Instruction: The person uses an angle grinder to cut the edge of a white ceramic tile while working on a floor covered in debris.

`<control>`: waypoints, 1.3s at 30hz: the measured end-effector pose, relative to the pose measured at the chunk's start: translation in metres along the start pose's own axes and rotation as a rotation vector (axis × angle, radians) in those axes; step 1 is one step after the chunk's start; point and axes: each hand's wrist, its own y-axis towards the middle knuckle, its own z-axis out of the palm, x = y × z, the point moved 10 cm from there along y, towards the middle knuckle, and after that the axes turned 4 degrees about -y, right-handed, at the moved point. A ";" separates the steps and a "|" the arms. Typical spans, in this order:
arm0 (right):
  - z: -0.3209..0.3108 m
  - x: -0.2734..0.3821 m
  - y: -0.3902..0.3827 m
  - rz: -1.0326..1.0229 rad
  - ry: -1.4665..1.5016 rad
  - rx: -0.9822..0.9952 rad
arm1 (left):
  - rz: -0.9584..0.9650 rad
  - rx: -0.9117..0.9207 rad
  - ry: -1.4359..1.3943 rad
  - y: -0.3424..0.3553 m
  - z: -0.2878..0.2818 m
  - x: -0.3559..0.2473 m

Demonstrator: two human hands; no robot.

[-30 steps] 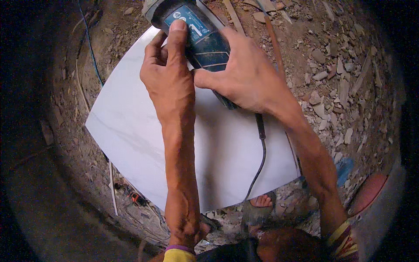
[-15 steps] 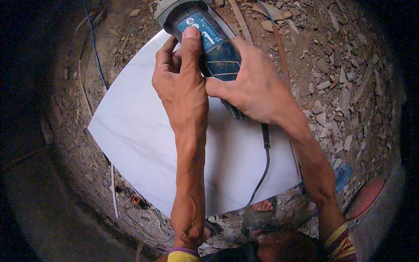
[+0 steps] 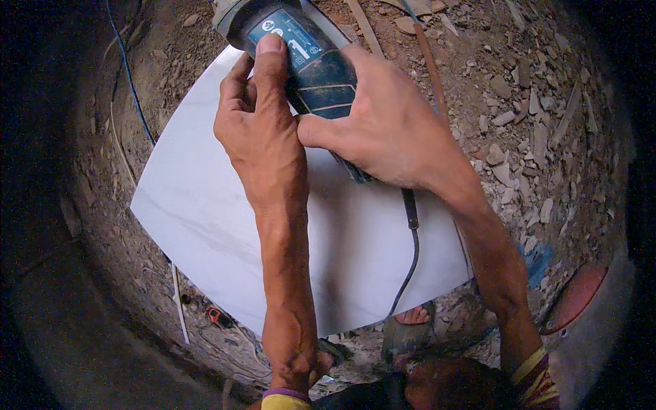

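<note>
1. The head view looks from the wearer's head, the left of two side-by-side fisheye cameras.
2. It faces down over the white slab [image 3: 198,178] toward the ground [image 3: 174,78].
3. It is near: the left hand [image 3: 263,130] and right hand [image 3: 396,123] appear large.
4. Its wide field, dark at the rim, reaches the rubble [image 3: 512,119].

Broken pale stone chips [image 3: 504,119] litter the brown dirt floor [image 3: 179,65], which dims toward lower left.

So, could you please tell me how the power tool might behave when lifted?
The power tool is probably front-heavy, given the bulky grey head at its far end. Its hard-looking casing suggests stiffness. Its slim, curving cord would likely trail floppily.
</note>
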 end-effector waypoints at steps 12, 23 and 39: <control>0.006 0.006 0.006 -0.016 0.044 0.134 | 0.004 -0.032 0.113 -0.002 0.000 -0.009; 0.009 0.001 0.007 -0.058 0.079 0.166 | 0.008 -0.058 0.126 -0.001 0.002 -0.006; 0.012 -0.004 0.005 0.016 0.005 0.212 | 0.029 -0.045 0.131 -0.003 -0.001 -0.009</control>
